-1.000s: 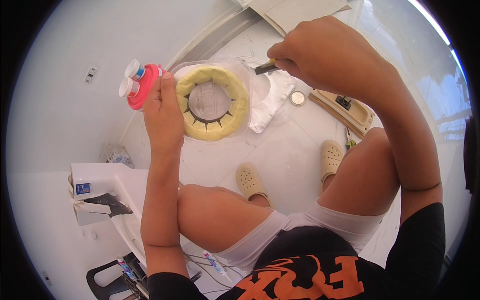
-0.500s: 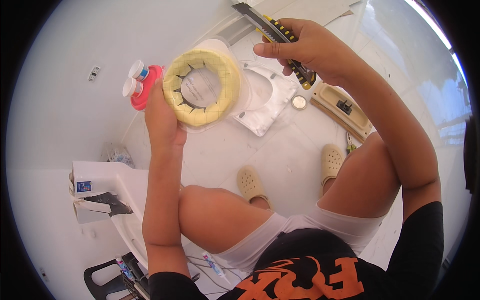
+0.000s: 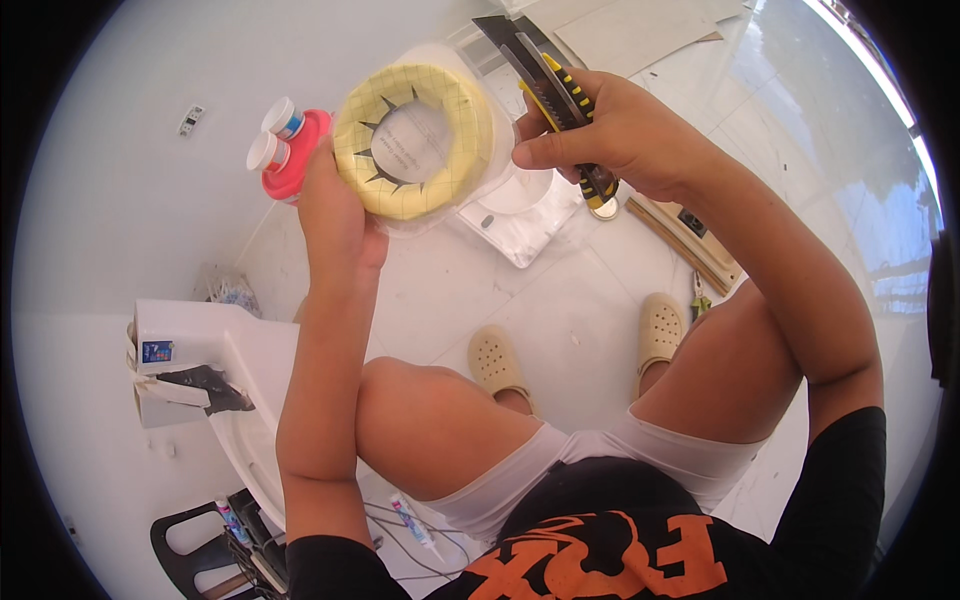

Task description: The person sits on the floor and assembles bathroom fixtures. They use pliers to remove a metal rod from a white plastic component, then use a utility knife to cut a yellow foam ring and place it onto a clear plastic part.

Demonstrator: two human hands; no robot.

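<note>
Holding a yellow wax ring in clear wrap, the left hand clasps its edge — right hand fists a utility knife.

Bright daylight, glare at upper right, sharp centre, fisheye bending, black vignette rim

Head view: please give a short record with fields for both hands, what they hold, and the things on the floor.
left hand: holds up a yellow wax ring in clear packaging
right hand: grips a yellow-and-black utility knife, blade extended, beside the ring
floor: white tiles, beige clogs
left side: red plug with two white caps, white fixture
</note>
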